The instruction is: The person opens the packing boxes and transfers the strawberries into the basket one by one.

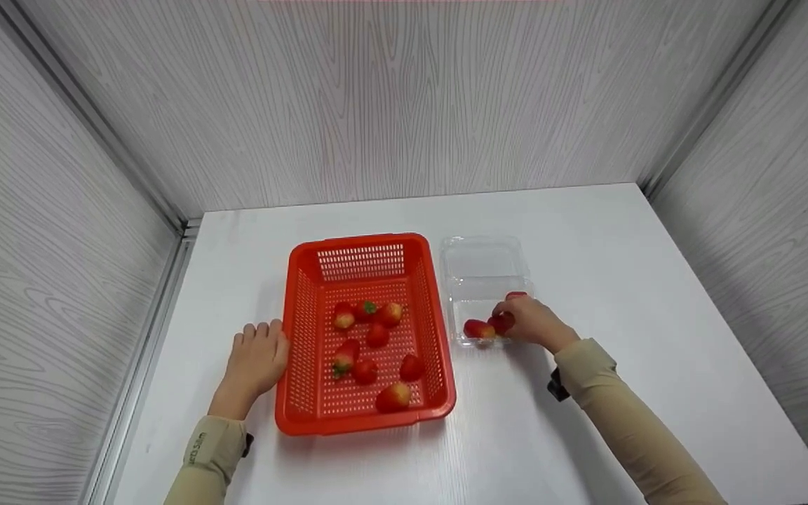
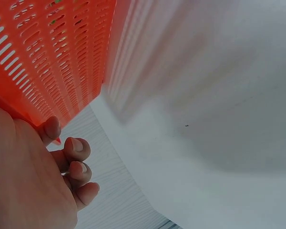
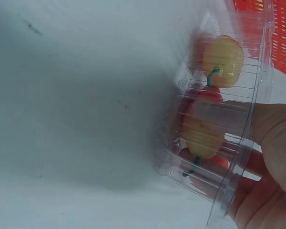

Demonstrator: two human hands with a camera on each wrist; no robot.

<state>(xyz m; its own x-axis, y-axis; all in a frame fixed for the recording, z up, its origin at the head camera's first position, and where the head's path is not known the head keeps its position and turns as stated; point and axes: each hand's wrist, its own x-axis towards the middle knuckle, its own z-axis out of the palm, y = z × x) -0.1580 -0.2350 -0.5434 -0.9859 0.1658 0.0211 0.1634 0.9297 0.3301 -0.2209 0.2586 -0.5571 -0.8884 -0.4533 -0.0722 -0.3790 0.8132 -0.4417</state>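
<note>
My right hand [image 1: 532, 321] reaches into the near half of a clear plastic clamshell box [image 1: 485, 256], thumb and fingers around a small red-and-yellow fruit [image 3: 202, 136] with a green stem. Beside it in the box lies another such fruit [image 3: 223, 61], and a red one [image 1: 516, 295] shows just beyond the fingers. To the left is a red perforated plastic basket [image 1: 439, 330]. My left hand [image 1: 257, 358] rests against its left rim, fingers loosely bent outside the wall.
Several fruits lie scattered in the basket, including one with green leaves [image 1: 344, 358] and a red-and-yellow one [image 1: 393, 398] near the front. The box's lid half lies folded back, away from me. Wood-grain panels [image 1: 404, 105] enclose the white table [image 1: 621, 280] behind and at both sides.
</note>
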